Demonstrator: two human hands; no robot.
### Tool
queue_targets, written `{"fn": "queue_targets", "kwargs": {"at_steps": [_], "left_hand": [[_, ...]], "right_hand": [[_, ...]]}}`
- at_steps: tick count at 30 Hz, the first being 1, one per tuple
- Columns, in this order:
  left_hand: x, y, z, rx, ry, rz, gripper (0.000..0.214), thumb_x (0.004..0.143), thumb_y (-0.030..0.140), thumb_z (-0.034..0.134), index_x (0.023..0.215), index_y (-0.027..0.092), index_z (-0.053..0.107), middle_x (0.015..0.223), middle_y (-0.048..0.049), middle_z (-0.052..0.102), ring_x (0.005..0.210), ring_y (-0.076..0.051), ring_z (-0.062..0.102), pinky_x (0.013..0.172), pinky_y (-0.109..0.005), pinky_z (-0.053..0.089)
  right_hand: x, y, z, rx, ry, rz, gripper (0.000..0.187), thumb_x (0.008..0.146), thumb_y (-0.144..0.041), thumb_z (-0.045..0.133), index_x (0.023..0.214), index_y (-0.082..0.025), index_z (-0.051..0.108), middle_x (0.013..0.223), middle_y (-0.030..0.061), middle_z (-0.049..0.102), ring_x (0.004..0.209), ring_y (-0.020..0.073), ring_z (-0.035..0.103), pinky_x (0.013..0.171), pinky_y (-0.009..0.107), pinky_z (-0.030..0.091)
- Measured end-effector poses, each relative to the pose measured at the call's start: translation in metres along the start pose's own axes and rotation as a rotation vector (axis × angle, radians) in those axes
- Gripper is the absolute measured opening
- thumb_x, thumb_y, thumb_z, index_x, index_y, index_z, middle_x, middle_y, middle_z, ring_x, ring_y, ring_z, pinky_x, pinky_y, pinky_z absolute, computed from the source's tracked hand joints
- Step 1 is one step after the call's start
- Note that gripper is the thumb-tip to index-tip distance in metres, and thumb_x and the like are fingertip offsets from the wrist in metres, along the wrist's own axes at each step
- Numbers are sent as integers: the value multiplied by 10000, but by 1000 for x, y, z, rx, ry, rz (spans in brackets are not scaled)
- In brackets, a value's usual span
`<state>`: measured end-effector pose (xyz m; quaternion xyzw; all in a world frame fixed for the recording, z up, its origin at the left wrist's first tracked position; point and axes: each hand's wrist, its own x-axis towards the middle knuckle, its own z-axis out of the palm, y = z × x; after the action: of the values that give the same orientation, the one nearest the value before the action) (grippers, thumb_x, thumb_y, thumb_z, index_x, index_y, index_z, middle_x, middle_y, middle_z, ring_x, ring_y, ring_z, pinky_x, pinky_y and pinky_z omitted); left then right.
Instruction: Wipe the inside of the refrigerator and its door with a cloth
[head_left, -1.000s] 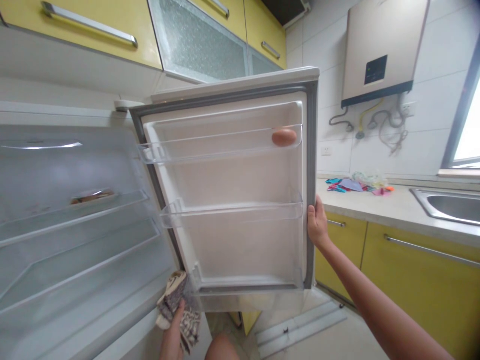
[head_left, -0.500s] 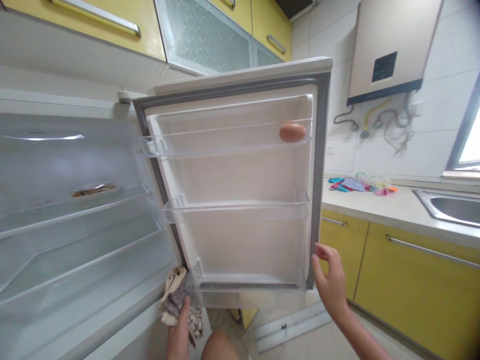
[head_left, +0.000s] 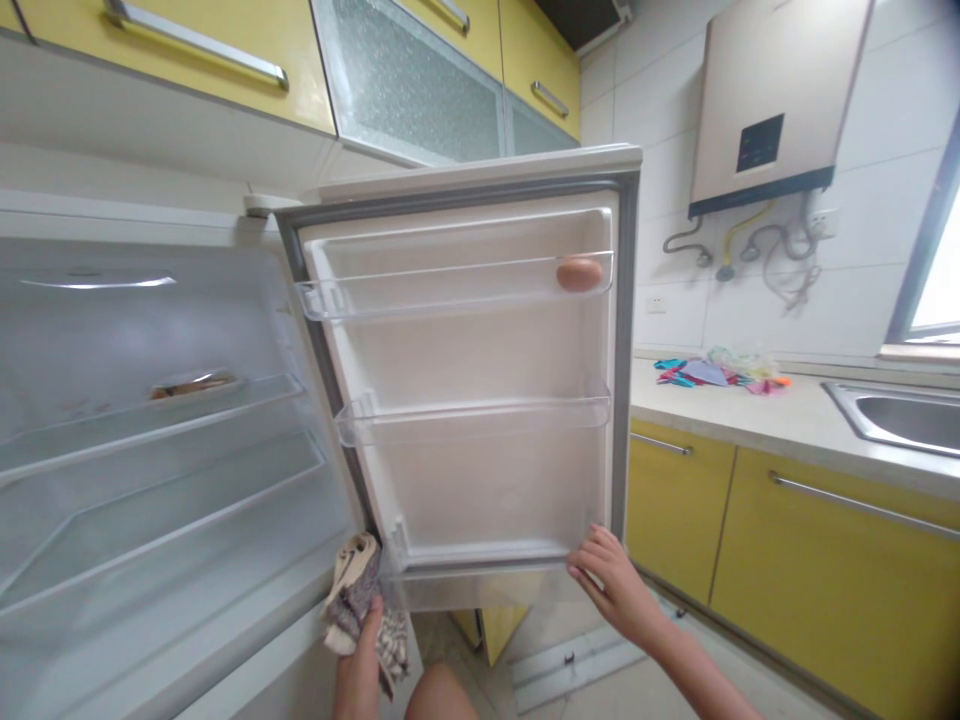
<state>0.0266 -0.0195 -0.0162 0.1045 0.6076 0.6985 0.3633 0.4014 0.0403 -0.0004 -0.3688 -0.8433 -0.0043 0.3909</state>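
Open refrigerator door [head_left: 480, 480], seen from the front and slightly above. The lowest door bin [head_left: 480, 568] runs along the bottom edge of the door, and both hands lie at its two ends. The right hand [head_left: 616, 585] is at the lower right corner of the door, half open with the fingers loosely curled and slightly spread; its fingertips [head_left: 579, 574] touch the right end of the bin, and nothing is enclosed in the palm. The left hand [head_left: 360, 660] is below the lower left corner of the door, near the hinge side, closed around a crumpled patterned cloth [head_left: 351, 592]. The cloth rises above the fist and lies against the left end of the bin, beside the front bottom edge of the refrigerator body [head_left: 247, 640]. The two hands are well apart, separated by the full width of the bin. A single brown egg [head_left: 579, 274] rests at the right end of the top door shelf [head_left: 450, 292]; the middle door shelf [head_left: 472, 418] lies between it and the bin. A countertop [head_left: 795, 420] with a sink [head_left: 900, 415] extends to the right of the door.
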Motion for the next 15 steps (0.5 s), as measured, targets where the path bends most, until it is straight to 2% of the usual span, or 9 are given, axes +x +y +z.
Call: {"fn": "queue_targets", "kwargs": {"at_steps": [5,9,12,15], "left_hand": [[4,-5,2,23,-52,-9,322,716,357,802,960,182,687,811,-18,740,734,-195,706,679,-295,566],[5,-4,5,-10,-46,15,311,715,324,802,976,200,686,852,-15,750,785,-196,714,719,-302,572],[6,-1,7,-15,-62,2,310,730,337,785,983,194,678,864,-21,751,804,-202,716,737,-319,575],[6,3,11,0,-84,16,302,756,356,756,998,195,672,949,-37,755,912,-212,716,815,-338,566]], "right_hand": [[11,16,1,1,2,-31,165,974,-286,490,920,-252,643,798,13,639,864,201,603,1106,556,407],[14,24,3,-26,0,-26,147,968,-287,498,902,-253,625,804,8,621,877,201,608,1125,573,391],[11,28,7,-58,50,-10,107,953,-292,527,937,-263,630,861,18,633,917,214,624,1131,594,386],[5,32,16,-76,135,34,130,941,-311,553,1031,-268,636,1017,53,657,1058,246,628,1114,577,426]]}}
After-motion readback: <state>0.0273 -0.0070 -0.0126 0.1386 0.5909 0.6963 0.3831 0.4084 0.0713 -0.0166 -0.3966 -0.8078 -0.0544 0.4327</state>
